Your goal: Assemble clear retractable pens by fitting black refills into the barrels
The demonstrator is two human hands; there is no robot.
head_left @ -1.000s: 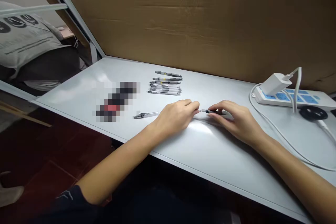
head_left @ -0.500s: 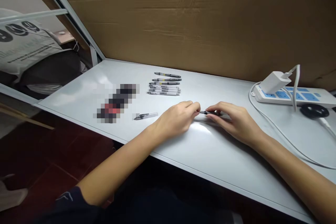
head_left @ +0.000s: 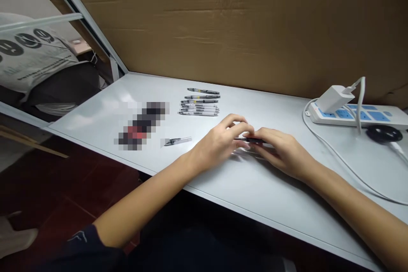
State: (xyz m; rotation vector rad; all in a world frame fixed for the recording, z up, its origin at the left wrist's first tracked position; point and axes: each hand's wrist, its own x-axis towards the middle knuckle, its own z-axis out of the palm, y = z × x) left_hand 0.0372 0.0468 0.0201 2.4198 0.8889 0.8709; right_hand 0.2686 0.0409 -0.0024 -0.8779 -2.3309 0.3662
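My left hand (head_left: 219,142) and my right hand (head_left: 280,151) meet over the white table (head_left: 267,187). Between them lies a dark pen (head_left: 250,140), held by my right fingers, with my left fingertips curled over its near end. Part of it is hidden by my fingers. To the left of my left hand, a clear pen barrel with a dark tip (head_left: 177,141) lies alone. Farther back is a neat row of several white and grey pens (head_left: 199,102).
A pixelated object (head_left: 142,126) lies left of the pens. At the right are a blue-and-white power strip (head_left: 350,115), a white charger (head_left: 333,98) and a white cable (head_left: 338,153). Cardboard (head_left: 242,29) forms the back wall. A person in a grey shirt (head_left: 32,55) is at the left.
My hands have closed together, with my left fingers now over the dark pen. The view has shifted slightly.
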